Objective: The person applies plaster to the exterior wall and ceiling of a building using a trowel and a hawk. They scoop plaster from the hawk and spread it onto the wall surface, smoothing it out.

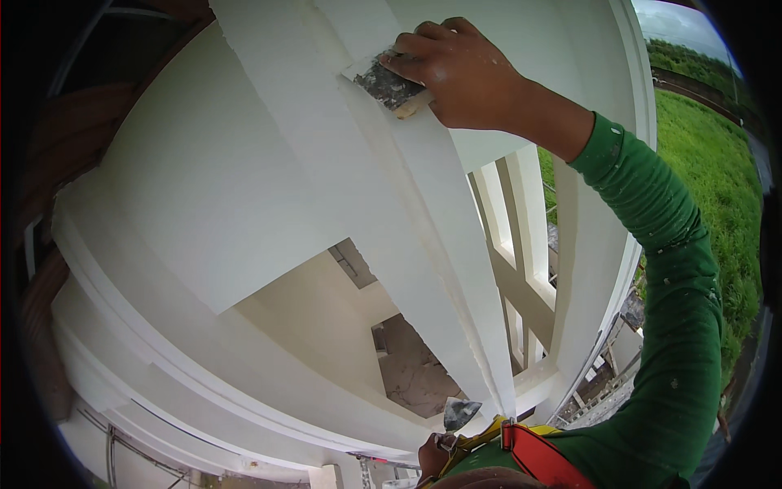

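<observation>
My right hand [468,77] is raised high, its fingers closed round a putty knife [389,84] with a wide, dark-smeared blade. The blade's edge lies against the white column [423,212], close to a raised seam running down its length. Low in the view, near my body, my left hand [434,458] is partly hidden by the harness straps. A second putty knife [461,414] sticks up from it, its grey blade stained and clear of the column.
A yellow and red harness [529,452] crosses my green top. Left of the column is a white wall panel [204,187] with an opening below it. White beams [521,220] stand to the right. Grass [705,220] and scaffold-like bars [603,359] lie far below.
</observation>
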`<state>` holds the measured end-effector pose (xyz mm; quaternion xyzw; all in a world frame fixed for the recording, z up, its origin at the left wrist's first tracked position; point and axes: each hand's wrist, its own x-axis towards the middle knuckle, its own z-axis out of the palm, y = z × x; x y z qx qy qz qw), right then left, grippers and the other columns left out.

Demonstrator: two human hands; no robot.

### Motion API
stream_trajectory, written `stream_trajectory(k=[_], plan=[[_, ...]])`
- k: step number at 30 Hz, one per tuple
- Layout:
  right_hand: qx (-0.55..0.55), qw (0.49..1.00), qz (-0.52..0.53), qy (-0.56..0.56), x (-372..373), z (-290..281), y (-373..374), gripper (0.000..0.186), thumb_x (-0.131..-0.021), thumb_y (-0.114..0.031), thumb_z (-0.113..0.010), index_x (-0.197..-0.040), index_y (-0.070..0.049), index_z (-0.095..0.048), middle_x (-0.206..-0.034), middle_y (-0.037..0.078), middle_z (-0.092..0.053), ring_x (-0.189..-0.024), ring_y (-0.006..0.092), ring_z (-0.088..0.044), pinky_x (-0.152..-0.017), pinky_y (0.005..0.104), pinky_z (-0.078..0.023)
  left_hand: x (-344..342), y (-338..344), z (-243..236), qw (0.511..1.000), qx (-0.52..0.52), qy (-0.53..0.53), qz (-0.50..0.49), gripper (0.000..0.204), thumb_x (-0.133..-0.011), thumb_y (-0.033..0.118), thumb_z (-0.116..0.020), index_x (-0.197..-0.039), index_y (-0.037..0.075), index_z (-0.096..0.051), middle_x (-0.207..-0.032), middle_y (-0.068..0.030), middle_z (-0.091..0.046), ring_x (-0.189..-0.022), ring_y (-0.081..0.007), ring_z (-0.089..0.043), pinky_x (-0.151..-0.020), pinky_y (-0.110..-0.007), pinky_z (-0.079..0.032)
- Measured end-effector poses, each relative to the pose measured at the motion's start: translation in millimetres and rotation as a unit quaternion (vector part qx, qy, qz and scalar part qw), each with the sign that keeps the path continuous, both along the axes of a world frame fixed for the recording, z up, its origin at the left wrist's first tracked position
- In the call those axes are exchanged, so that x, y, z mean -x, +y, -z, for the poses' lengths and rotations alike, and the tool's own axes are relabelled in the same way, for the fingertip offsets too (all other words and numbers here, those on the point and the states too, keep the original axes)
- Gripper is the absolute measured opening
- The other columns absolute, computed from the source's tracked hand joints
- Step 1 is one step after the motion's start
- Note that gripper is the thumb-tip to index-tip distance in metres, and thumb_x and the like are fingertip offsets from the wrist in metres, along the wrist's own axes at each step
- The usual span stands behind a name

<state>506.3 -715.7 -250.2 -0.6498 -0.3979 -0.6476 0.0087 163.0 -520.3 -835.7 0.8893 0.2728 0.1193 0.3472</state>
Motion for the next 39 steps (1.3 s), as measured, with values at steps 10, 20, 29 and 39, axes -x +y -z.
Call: stream_trajectory(k=[10,20,29,39], plan=[[-0.103,0.991,-0.084,-0.027,6.3,-45.9,-19.8,0.048,-0.078,-0.001,-0.072,-0.124,-0.016,-0.068,-0.12,-0.001,-0.066,-0.111,0.0195,-0.061,-0.095,0.0388,-0.05,16.2,-8.3,-15.4,0.994,0.083,-0.066,0.011,0.032,-0.092,0.034,-0.067,-0.095,0.002,-0.064,-0.082,-0.0146,-0.069,-0.078,-0.0287,-0.065,-0.071,-0.039,-0.051],[-0.129,0.991,0.001,0.03,-4.8,-210.7,2.2,0.033,-0.092,-0.002,-0.051,-0.121,0.005,-0.064,-0.116,0.023,-0.068,-0.102,0.0378,-0.067,-0.09,0.0491,-0.052,3.1,-16.1,-12.6,1.0,-0.007,0.004,-0.029,0.037,-0.089,0.04,-0.072,-0.092,0.003,-0.068,-0.082,-0.0181,-0.071,-0.078,-0.0375,-0.07,-0.069,-0.043,-0.054],[-0.129,0.989,-0.023,0.062,-3.8,-189.9,12.6,0.034,-0.09,-0.002,-0.051,-0.12,0.007,-0.063,-0.116,0.023,-0.068,-0.104,0.0383,-0.066,-0.093,0.0492,-0.05,9.2,-18.9,-13.8,0.999,0.012,0.011,-0.036,0.038,-0.087,0.041,-0.074,-0.093,0.003,-0.068,-0.083,-0.0171,-0.072,-0.078,-0.0354,-0.071,-0.07,-0.041,-0.054],[-0.03,0.996,0.019,0.08,38.2,-86.1,-16.9,0.034,-0.09,-0.005,-0.053,-0.122,-0.004,-0.067,-0.118,0.017,-0.066,-0.115,0.0308,-0.06,-0.102,0.0488,-0.044,-2.8,-7.4,-6.5,0.996,0.062,-0.015,0.064,0.042,-0.076,0.035,-0.082,-0.1,0.004,-0.065,-0.088,-0.0157,-0.072,-0.08,-0.0355,-0.071,-0.071,-0.04,-0.054]])
